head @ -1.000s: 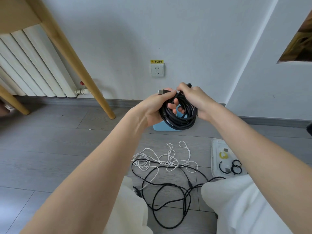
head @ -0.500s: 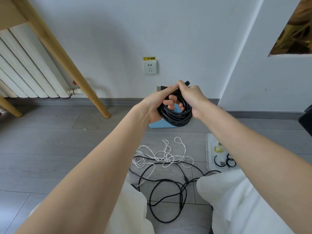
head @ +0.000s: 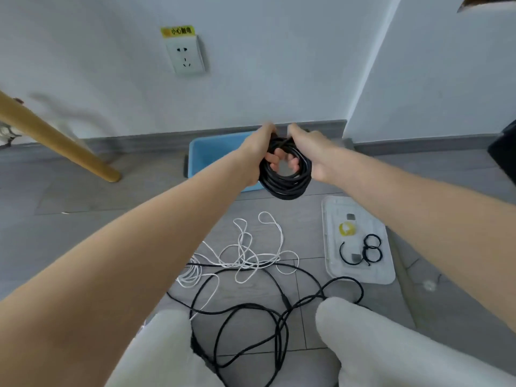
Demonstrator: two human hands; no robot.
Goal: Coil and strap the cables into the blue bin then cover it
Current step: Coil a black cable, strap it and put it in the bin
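Note:
Both hands hold a coiled black cable (head: 287, 184) in the air over the right front part of the blue bin (head: 212, 152), which stands on the floor by the wall. My left hand (head: 258, 152) grips the coil's left side, fingers curled through its middle. My right hand (head: 312, 152) grips the right side. A loose white cable (head: 248, 252) and a loose black cable (head: 251, 311) lie tangled on the floor near my knees. The clear lid (head: 360, 272) lies to the right with black straps (head: 371, 248) and a yellow strap roll (head: 347, 229) on it.
A wooden furniture leg (head: 55, 141) slants down at the left. A wall socket (head: 185, 57) with a yellow label sits above the bin. A wall corner juts out at the right, with a dark object (head: 505, 152) at the right edge. My knees in pale trousers fill the bottom.
The hands have carried the coil forward and down toward the bin. The view has tilted down and moved closer, so the bin's inside now shows.

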